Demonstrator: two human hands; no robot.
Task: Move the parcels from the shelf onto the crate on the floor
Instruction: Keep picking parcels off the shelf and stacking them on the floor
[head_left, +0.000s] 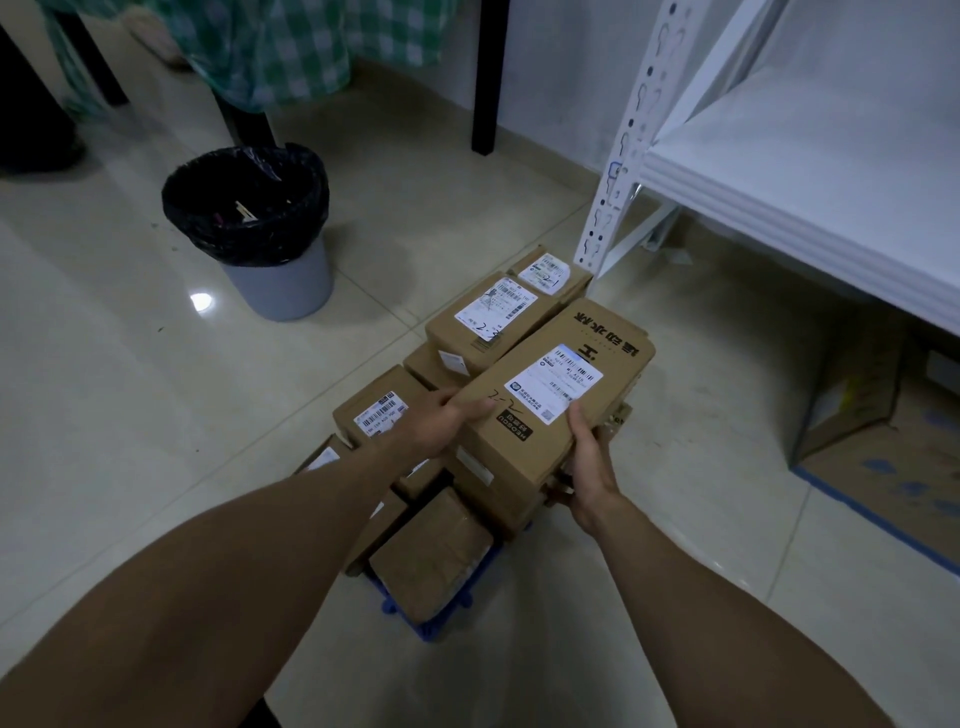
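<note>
My left hand (441, 422) and right hand (592, 467) both grip the long parcel (561, 395) over an uneven pile (488, 318) hiding the crate (428, 631), so it may tip off when released.

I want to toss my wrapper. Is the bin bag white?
No, the bag in the grey bin is black.

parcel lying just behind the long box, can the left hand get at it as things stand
Probably not yet: the left hand and right hand both have a grip on the long box. The parcel lies uncovered just beyond the left hand, so once freed the way looks open.
</note>
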